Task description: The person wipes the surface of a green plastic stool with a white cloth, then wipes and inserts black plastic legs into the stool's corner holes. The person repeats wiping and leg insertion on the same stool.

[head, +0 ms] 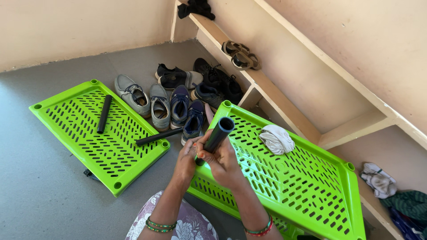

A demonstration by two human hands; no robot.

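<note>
Both forearms are bare; no sleeves are visible. The left wrist carries a stack of thin bangles [161, 225], green with red accents. The right wrist carries a similar set of bangles [259, 229], red and green. The left hand [187, 162] and right hand [222, 162] wear no gloves. A garment [189, 224] with a white floral print on purple covers the lap.

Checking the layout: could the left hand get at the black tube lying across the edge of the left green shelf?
Probably yes. The black tube lies in the open with nothing on it, close to the left hand. But both hands grip a dark tube, so the left would have to let go.
</note>
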